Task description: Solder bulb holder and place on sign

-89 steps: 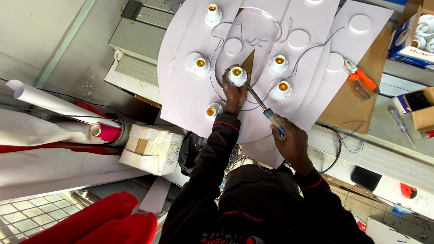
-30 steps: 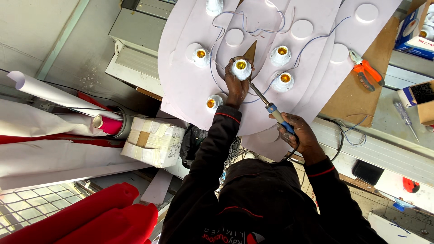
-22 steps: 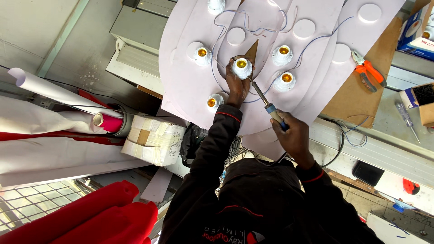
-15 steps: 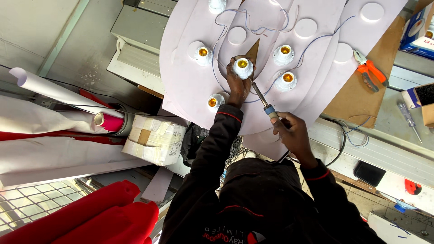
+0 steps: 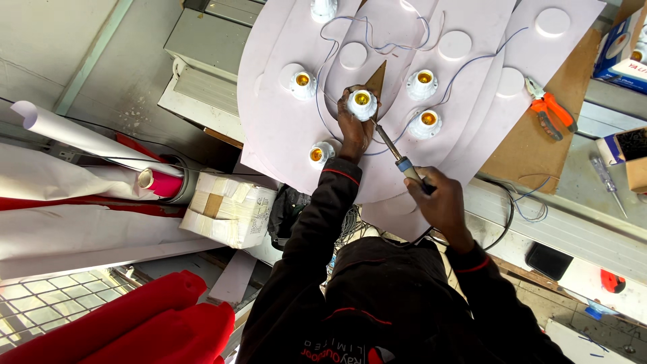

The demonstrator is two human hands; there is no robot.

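White plastic lamp holder (image 5: 362,104) with a brass centre sits on the pale board (image 5: 283,135), and the left hand (image 5: 353,129) closes its grip around the holder's body, pinning it flat. The right hand (image 5: 439,199) has its grip wrapped tight on the blue handle of a soldering iron (image 5: 397,158), whose thin tip reaches the holder's side just beside the left fingers. To do this well, it seems wise to keep the tip steady on the joint and the left fingertips clear of the hot shaft. Blue wire (image 5: 377,47) loops above the holder, and other holders (image 5: 303,79) stand near on both sides, so room for the tip is tight. Orange pliers (image 5: 551,111) lie well apart on the brown cardboard (image 5: 532,152) to the right. The board's near edge curves just beyond the right wrist.
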